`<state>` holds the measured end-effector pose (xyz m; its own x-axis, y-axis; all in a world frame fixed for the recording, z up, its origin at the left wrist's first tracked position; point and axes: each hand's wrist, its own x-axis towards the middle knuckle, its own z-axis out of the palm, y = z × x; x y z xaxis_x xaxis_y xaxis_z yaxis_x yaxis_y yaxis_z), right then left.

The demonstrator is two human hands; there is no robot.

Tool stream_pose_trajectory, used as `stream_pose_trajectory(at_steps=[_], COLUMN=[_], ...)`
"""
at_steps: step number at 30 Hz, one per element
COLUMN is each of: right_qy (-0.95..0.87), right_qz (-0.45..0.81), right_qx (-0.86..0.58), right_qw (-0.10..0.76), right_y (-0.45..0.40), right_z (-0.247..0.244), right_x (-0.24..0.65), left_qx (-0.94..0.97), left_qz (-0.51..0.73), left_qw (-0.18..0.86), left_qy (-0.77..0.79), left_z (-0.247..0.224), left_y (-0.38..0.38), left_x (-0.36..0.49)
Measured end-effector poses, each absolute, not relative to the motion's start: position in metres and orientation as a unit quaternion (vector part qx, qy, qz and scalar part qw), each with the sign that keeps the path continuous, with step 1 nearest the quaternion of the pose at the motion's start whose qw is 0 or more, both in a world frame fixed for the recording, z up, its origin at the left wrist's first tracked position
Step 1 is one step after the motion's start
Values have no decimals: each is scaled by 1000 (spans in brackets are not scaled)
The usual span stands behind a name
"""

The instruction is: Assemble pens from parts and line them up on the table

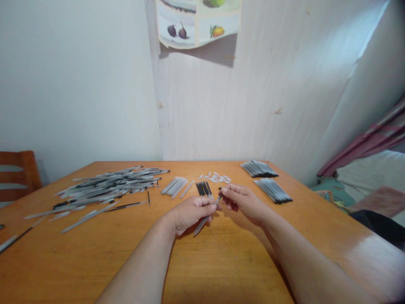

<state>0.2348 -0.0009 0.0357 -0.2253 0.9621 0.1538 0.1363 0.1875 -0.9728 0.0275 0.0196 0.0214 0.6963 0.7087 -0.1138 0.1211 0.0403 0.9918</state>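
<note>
Over the middle of the table, my left hand (196, 213) is closed round a pen (200, 226) with a grey, see-through barrel, which slants from lower left to upper right. The fingers of my right hand (242, 200) pinch at the pen's upper end, where a small black end piece (220, 188) shows. Whether that piece is seated in the barrel cannot be made out. Just behind my hands lies a row of short black pen parts (204, 188). Small whitish, clear pieces (218, 177) are scattered behind them.
A large heap of pen parts (110, 185) covers the table's left side. Pale barrels (174, 186) lie side by side near the middle. Two bundles of black-ended pens, one farther (258, 169) and one nearer (272, 191), sit at the right. A wooden chair (28, 173) stands left.
</note>
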Motion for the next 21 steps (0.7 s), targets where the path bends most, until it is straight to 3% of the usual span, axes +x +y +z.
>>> stream_pose_trajectory(at_steps=[21], right_qy=[-598], right_qz=[443], right_qx=[-449], right_qw=[495], right_y=[-1], right_z=[39], right_x=[235], left_qx=[651], left_qz=[219], left_qw=[646], left_qy=[334], left_z=[25], left_y=[18], left_x=[27])
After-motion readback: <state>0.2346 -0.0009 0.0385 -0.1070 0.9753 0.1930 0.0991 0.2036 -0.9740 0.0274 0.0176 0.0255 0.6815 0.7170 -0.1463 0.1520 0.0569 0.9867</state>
